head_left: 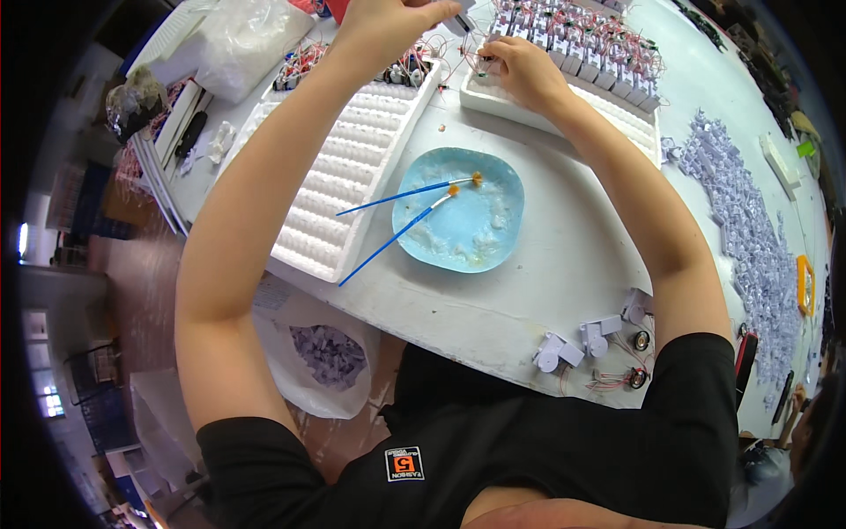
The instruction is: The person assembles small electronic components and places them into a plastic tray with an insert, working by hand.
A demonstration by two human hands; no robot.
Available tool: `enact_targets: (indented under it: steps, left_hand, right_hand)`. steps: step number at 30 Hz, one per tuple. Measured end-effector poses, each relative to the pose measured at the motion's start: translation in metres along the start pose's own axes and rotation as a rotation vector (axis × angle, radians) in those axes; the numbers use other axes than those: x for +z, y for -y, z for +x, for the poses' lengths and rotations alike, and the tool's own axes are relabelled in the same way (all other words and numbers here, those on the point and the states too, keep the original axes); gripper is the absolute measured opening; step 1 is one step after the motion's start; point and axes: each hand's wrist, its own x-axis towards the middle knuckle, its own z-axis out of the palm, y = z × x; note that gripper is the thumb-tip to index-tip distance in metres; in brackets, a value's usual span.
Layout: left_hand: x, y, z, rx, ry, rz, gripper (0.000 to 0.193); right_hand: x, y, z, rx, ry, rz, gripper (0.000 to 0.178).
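Observation:
At the top edge, my left hand point(388, 28) has its fingertips closed on a small grey plastic part point(459, 24), partly cut off by the picture's edge. Thin red wires point(451, 55) hang near it. My right hand point(526, 74) is at the left end of a white foam tray point(564, 116), its fingers pinched together over the tray's corner. What they hold is too small to make out. Rows of grey plastic units with wires point(586, 55) stand in that tray. Under my left forearm lies a second ridged foam tray point(339, 176), with wired parts at its far end.
A light-blue plate point(458, 238) bears two blue brushes point(407, 236) with handles over its rim. Grey units point(557, 351) and small round wired parts point(636, 377) lie by my right elbow. A heap of small grey parts point(736, 220) spreads rightward. Below the table edge sits an open bag point(357, 388).

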Motion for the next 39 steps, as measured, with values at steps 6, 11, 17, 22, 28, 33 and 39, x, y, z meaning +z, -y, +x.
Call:
enact_targets:
  steps: [6,11,17,22,28,33,39]
  left_hand:
    - [0.006,-0.004,0.039,0.174,-0.094,-0.003,0.038]
    - [0.022,-0.007,0.064,0.204,-0.092,-0.136,0.034]
    - [0.034,-0.011,0.047,0.144,-0.061,-0.162,0.038]
    - [0.051,0.004,0.037,0.070,0.045,-0.180,0.038]
    - [0.065,0.021,0.005,0.208,0.051,0.474,0.036]
    - [0.078,0.025,0.002,0.112,0.057,0.408,0.035]
    - [0.076,0.029,0.013,0.181,0.091,0.560,0.035]
  right_hand:
    - [-0.034,0.017,-0.008,0.143,-0.053,0.007,0.053]
    - [-0.022,-0.009,0.023,0.331,0.058,0.184,0.051]
    - [-0.015,-0.002,0.033,0.467,-0.233,0.338,0.020]
    - [-0.013,-0.004,0.031,0.481,-0.292,0.276,0.018]
    - [-0.014,-0.030,0.026,0.063,-0.293,0.010,0.013]
    - [-0.010,-0.042,0.030,0.013,-0.254,-0.064,0.010]
    - [-0.033,-0.045,0.029,-0.027,-0.325,-0.088,0.010]
